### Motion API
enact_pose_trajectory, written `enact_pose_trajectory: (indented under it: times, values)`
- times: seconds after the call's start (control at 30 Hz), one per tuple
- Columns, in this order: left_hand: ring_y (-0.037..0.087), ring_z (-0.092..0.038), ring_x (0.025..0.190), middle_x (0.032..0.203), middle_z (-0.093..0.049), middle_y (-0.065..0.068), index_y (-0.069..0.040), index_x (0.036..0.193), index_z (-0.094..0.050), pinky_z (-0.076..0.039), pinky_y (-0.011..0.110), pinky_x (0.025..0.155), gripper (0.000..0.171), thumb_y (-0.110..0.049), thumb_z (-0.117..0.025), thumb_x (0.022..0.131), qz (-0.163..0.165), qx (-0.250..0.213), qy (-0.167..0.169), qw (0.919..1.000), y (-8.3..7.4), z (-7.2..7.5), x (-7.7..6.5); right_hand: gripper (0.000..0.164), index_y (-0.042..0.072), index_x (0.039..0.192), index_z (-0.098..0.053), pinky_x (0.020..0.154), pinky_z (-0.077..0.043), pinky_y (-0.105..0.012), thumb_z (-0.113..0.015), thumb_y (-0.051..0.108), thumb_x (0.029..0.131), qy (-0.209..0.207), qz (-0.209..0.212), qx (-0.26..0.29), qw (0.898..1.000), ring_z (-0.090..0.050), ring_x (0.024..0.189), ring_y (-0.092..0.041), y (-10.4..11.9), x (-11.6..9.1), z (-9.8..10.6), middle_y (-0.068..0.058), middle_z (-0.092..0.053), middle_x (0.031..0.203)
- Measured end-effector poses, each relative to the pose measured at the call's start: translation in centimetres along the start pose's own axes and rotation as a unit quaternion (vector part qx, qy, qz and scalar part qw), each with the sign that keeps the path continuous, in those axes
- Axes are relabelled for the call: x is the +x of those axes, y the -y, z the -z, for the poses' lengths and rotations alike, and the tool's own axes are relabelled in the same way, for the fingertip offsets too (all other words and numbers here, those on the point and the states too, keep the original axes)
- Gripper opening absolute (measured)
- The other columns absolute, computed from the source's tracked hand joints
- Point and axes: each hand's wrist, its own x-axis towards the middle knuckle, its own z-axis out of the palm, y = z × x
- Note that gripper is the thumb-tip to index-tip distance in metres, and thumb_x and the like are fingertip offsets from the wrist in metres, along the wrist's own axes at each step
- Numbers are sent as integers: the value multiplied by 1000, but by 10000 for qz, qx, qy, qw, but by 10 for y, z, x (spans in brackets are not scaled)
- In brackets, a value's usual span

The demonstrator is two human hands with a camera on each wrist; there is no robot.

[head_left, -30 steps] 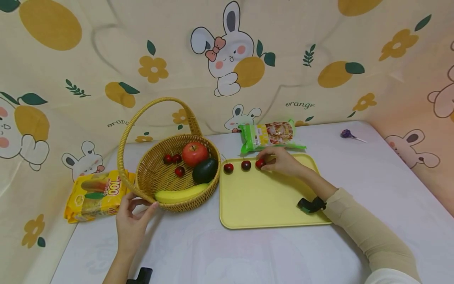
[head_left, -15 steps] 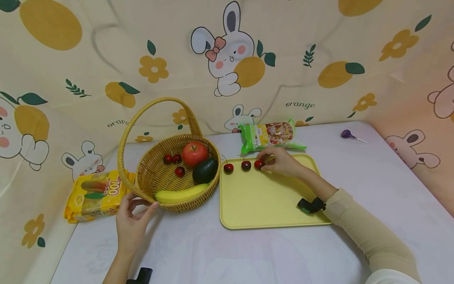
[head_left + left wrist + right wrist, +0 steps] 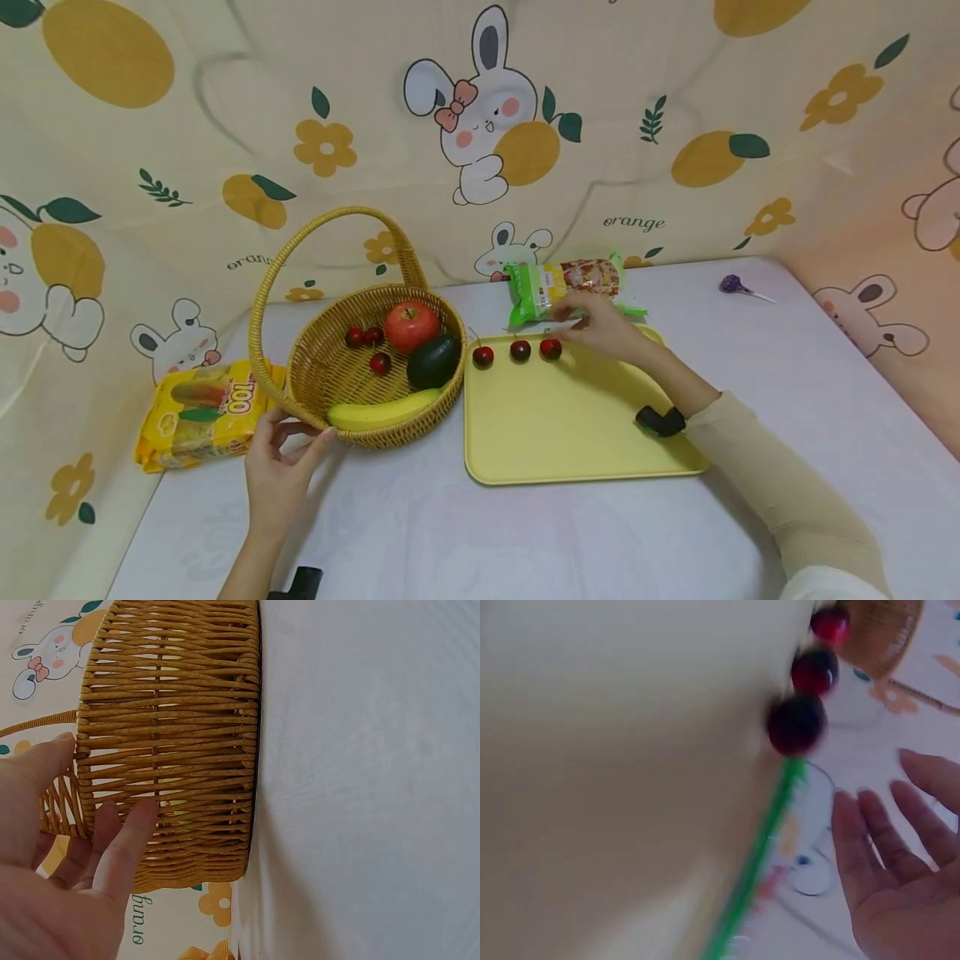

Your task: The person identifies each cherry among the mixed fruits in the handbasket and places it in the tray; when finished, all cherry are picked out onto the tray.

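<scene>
My left hand (image 3: 281, 467) holds the rim of a wicker basket (image 3: 300, 375) at the foot of its handle, with fingers against the woven side (image 3: 172, 750) in the left wrist view. Inside the basket lie a red apple (image 3: 412, 327), a dark green avocado (image 3: 435, 361), a banana (image 3: 386, 412) and several cherries. Three cherries stand in a row along the far edge of a yellow tray (image 3: 570, 425). Just above and right of the rightmost cherry (image 3: 551, 348) is my right hand (image 3: 603, 329), its fingers loose and holding nothing in the right wrist view.
Behind the tray lies a green snack packet (image 3: 532, 293), partly covered by my right hand. A yellow packet (image 3: 202, 417) sits left of the basket. A lollipop (image 3: 731, 284) lies at the far right. A patterned cloth backdrop (image 3: 585, 83) rises behind the table.
My right hand has let go of the rightmost cherry and lifted up and away from it. That cherry had shifted slightly left before the release. My left hand stays on the basket.
</scene>
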Motion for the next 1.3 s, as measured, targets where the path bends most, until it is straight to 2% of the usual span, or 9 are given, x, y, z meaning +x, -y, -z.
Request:
enact_pose_trajectory:
  times: [0.1,0.23,0.33,0.43,0.6,0.8,1.0,1.17,1.3]
  values:
    - [13,-62,90,109,-57,18,12,127,-49,-59,17,68,55,18,-74,78,77,83,-10,9999,0,0,-1,20,-6,105,-68,73,-61,-28,-74,-5,86,-197,382,-29,9991,-64,95,-34,26,15,9,-24,-66,102]
    - [12,-62,90,109,-58,16,11,128,-50,-59,16,68,56,17,-75,78,131,146,1,9998,0,0,-1,17,-3,106,-68,75,-60,-29,-71,0,90,-29,838,-53,9965,-63,96,-26,65,47,4,-16,-68,102]
    - [12,-62,91,109,-58,16,11,128,-50,-59,17,68,55,16,-75,79,159,158,14,9997,-1,1,0,17,0,108,-68,78,-60,-31,-70,2,91,266,1259,34,9917,-62,97,-23,90,77,-14,-12,-67,104]
    - [13,-62,91,110,-57,17,11,127,-50,-59,17,68,54,17,-74,79,112,122,-10,9999,0,3,0,19,-1,110,-68,79,-60,-31,-70,3,91,670,1616,149,9845,-62,99,-27,119,109,-40,-12,-66,105]
    - [13,-62,90,109,-58,15,12,126,-50,-59,16,68,54,18,-74,78,-63,37,19,10000,3,2,0,21,-1,113,-68,83,-57,-26,-69,5,93,1451,1685,63,9749,-64,97,-23,151,155,-84,-11,-68,106]
    - [13,-63,90,108,-58,17,13,126,-50,-59,19,67,54,19,-74,78,-277,-19,120,9995,5,3,0,22,-4,115,-67,90,-52,-20,-65,3,94,2127,1410,222,9666,-63,100,-19,157,195,-134,-19,-67,112]
    - [13,-62,94,114,-57,14,11,128,-49,-60,19,69,56,16,-75,79,-190,61,166,9997,7,5,1,27,3,122,-65,90,-51,-21,-61,15,99,2418,357,392,9689,-57,117,-19,154,211,-173,-10,-61,127]
    - [15,-62,94,115,-56,18,10,127,-51,-60,20,70,53,15,-75,79,-80,-35,97,9999,3,5,2,31,1,127,-63,96,-49,-26,-58,19,101,2295,-252,916,9687,-53,125,-22,150,211,-190,-12,-57,135]
    - [14,-62,93,114,-56,16,10,126,-51,-60,19,70,53,16,-75,79,-83,-14,113,9999,3,4,1,30,1,124,-66,100,-48,-32,-58,19,102,2139,-715,1178,9671,-52,123,-21,141,210,-198,-11,-58,134]
